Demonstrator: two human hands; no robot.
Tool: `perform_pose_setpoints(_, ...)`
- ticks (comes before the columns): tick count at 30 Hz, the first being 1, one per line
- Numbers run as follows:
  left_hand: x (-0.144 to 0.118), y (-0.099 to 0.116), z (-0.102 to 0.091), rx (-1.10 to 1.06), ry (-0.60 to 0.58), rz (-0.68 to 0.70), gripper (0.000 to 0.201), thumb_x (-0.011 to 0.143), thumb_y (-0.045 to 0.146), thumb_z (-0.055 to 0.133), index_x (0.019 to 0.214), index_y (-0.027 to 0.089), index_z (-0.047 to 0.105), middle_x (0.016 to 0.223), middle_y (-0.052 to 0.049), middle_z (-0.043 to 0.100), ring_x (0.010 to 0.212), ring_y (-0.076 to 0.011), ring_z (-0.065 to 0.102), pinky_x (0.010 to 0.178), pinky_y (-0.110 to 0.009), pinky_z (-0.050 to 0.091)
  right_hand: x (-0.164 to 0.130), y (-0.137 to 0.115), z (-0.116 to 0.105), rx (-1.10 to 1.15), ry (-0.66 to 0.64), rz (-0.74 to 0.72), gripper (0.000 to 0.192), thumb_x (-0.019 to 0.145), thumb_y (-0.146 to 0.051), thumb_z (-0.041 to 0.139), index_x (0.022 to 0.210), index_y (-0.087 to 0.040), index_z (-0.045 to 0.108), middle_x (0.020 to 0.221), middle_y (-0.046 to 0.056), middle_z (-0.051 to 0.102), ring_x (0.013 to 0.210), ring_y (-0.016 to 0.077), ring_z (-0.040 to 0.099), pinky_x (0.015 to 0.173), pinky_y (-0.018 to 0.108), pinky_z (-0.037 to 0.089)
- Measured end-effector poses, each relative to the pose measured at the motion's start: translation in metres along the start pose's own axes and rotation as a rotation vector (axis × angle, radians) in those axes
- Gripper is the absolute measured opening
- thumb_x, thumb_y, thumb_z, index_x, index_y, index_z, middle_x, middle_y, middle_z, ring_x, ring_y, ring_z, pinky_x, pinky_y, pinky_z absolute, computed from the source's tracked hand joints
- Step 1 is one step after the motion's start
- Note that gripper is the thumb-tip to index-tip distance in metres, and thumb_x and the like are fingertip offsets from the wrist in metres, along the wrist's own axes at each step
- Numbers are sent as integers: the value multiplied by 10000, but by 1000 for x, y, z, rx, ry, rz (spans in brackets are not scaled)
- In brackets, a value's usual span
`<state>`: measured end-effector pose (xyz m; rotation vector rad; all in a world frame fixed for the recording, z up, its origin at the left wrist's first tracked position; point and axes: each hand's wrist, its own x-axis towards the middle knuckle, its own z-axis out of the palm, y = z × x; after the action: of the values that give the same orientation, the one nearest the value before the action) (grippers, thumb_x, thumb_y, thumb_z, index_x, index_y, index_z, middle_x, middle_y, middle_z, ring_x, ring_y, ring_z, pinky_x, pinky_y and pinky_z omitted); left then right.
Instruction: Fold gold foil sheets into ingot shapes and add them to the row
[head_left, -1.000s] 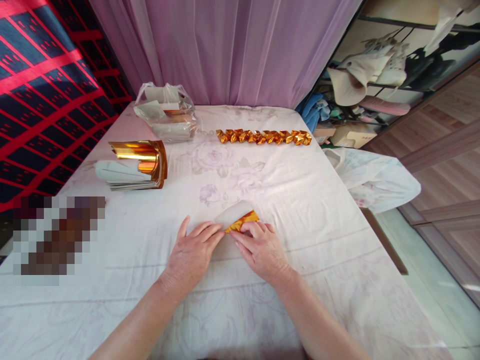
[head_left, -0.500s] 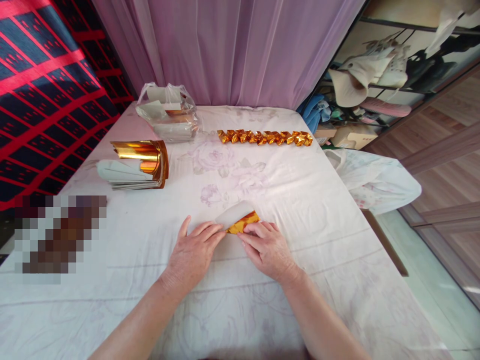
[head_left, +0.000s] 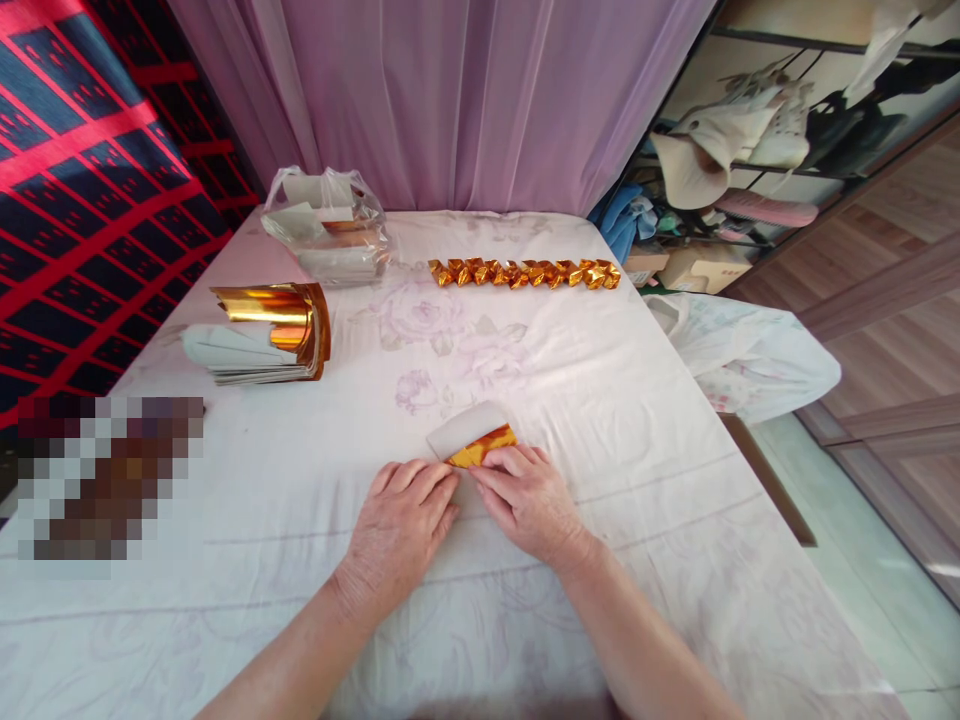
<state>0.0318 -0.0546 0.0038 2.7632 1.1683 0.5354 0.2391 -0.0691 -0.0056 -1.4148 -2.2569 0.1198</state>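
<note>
A sheet of gold foil paper (head_left: 471, 425), pale on the back, lies on the table in front of me, with its near edge folded over to show a gold strip. My right hand (head_left: 529, 495) pinches that folded strip near its right end. At the sheet's lower left corner is my left hand (head_left: 405, 525), fingers bent and drawn together, their tips touching the corner. Its thumb shows along the inner side. Farther back, a row of folded gold foil pieces (head_left: 525, 273) stretches across the table.
At the left stands a bent stack of gold foil sheets (head_left: 319, 335), with a clear plastic bag (head_left: 360, 262) of more sheets behind it. A blurred-out patch (head_left: 112, 480) covers the table's left edge. Shelves with shoes and a cap (head_left: 690, 170) and a white bag (head_left: 772, 360) are right.
My left hand has turned, drawing in its raised little finger and showing its thumb. The right hand keeps its grip on the fold. The view has shifted slightly.
</note>
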Motion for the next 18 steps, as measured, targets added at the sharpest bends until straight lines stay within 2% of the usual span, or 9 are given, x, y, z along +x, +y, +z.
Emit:
perform_pose_setpoints(6,0,-2,2,52,-29,-25,333,966,264,526,1276,180,616,1216,-68,679,1126,-245,573,998,-437,385,1,-3,1,-3,5,-7,195,910,-185,573,1026,-210,728,902,44,640,802,180,546,725,337,394)
perform_pose_setpoints(11,4,-2,4,67,-30,-52,332,943,284,558,1249,182,638,1209,-79,663,1107,-254,583,1019,-458,389,2,-5,2,7,-1,-3,217,928,-196,546,1041,-216,730,896,49,640,806,180,546,736,336,410)
perform_pose_setpoints(14,5,-3,4,56,-20,-53,332,946,295,556,1249,185,636,1267,-79,646,1161,-263,565,1038,-471,371,2,-5,1,23,42,-21,219,939,-197,533,1035,-211,730,904,48,653,815,182,549,744,346,410)
perform_pose_setpoints(18,4,-4,6,45,-9,-50,337,963,322,536,1263,196,623,1302,-57,652,1212,-264,547,1074,-481,333,4,-4,-1,38,48,-4,275,961,-190,506,1169,-218,684,1063,65,677,989,208,562,856,373,403)
